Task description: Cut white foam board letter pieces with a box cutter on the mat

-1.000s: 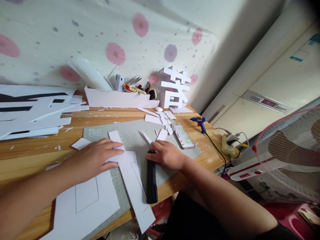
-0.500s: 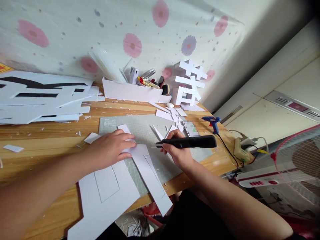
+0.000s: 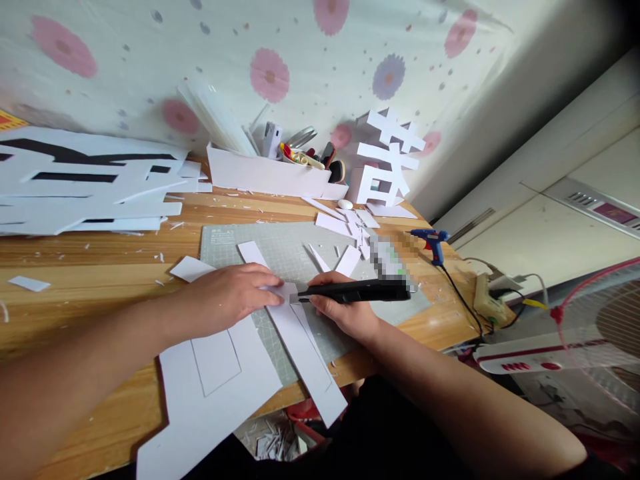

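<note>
My left hand [image 3: 233, 297] lies flat with fingers stretched out on a white foam board piece [image 3: 295, 340] that rests on a grey cutting mat [image 3: 285, 250]. My right hand [image 3: 343, 313] grips a black utility knife [image 3: 355, 291], held level, its blade tip touching the board just beside my left fingertips. A long strip of the board runs from the mat's middle down past the table's front edge. A wider part of the board [image 3: 213, 383] with a drawn rectangle lies under my left forearm.
White offcuts [image 3: 347, 230] litter the mat's far side. A white tray [image 3: 265, 177] with tools stands at the wall, next to a white cut-out character [image 3: 387, 157]. Stacked boards [image 3: 85, 190] lie far left. A blue glue gun [image 3: 430, 240], power strip [image 3: 487, 300] and fan [image 3: 590, 320] sit right.
My right hand picked the knife up off the mat, turned it level and brought its tip left to the board by my left fingers. The left hand stayed on the board.
</note>
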`<state>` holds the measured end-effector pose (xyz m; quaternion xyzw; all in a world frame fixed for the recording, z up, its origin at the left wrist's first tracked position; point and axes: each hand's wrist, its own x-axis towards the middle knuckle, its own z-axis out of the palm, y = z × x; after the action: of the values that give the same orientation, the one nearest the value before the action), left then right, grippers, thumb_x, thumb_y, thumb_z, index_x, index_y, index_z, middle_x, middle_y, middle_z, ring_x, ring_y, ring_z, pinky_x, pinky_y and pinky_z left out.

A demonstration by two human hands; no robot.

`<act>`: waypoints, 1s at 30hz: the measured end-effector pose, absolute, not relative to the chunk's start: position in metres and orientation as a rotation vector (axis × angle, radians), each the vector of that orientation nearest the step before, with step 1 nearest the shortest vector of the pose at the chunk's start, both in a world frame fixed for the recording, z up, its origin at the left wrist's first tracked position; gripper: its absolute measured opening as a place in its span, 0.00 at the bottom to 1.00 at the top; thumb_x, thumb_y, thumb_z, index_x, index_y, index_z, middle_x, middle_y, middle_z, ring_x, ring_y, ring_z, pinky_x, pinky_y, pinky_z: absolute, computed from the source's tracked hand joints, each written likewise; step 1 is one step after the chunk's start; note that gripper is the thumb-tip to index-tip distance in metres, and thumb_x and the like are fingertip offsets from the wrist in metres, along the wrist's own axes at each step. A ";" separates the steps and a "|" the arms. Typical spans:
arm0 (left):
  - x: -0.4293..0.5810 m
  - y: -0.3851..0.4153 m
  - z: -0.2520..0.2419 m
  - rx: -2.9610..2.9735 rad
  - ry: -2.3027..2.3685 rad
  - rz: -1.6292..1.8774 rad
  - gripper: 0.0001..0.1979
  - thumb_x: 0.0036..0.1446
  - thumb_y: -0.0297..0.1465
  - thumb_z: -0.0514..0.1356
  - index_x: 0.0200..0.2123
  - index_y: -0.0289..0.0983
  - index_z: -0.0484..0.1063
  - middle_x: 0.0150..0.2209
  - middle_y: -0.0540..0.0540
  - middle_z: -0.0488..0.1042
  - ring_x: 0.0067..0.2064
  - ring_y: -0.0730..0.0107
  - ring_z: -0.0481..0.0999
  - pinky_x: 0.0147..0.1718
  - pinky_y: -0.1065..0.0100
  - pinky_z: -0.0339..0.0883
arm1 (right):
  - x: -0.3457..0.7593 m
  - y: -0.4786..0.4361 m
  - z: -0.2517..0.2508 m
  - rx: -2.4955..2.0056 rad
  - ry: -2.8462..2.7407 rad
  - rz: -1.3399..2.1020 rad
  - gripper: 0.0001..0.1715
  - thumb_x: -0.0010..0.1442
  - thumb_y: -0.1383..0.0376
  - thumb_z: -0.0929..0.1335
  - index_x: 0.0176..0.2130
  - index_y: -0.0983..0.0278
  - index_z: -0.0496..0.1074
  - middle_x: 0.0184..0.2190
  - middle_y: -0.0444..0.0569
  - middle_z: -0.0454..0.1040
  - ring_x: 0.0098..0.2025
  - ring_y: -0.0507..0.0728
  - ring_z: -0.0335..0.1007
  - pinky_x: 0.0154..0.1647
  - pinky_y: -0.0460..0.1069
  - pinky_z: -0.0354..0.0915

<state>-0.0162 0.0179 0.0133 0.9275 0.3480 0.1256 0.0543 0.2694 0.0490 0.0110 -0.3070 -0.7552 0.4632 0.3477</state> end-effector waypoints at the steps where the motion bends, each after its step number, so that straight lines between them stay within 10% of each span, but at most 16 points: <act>1: -0.016 0.018 0.013 2.818 1.053 0.385 0.24 0.64 0.18 0.56 0.54 0.47 0.81 0.59 0.46 0.81 0.62 0.52 0.77 0.58 0.57 0.74 | 0.270 0.050 0.011 -0.792 -1.962 1.206 0.15 0.63 0.55 0.75 0.44 0.61 0.75 0.31 0.46 0.75 0.38 0.58 0.76 0.39 0.52 0.75; 30: -0.019 0.022 0.006 2.724 1.079 0.381 0.27 0.66 0.19 0.52 0.56 0.50 0.81 0.60 0.47 0.80 0.65 0.54 0.74 0.59 0.58 0.73 | 0.278 0.058 0.018 -0.719 -2.167 1.122 0.11 0.62 0.61 0.74 0.45 0.63 0.79 0.40 0.50 0.83 0.40 0.56 0.79 0.44 0.52 0.76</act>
<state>-0.0190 0.0217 0.0062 0.9179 0.3637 0.1284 0.0933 0.2776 0.0579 0.0184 -0.2702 -0.8140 0.4216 0.2943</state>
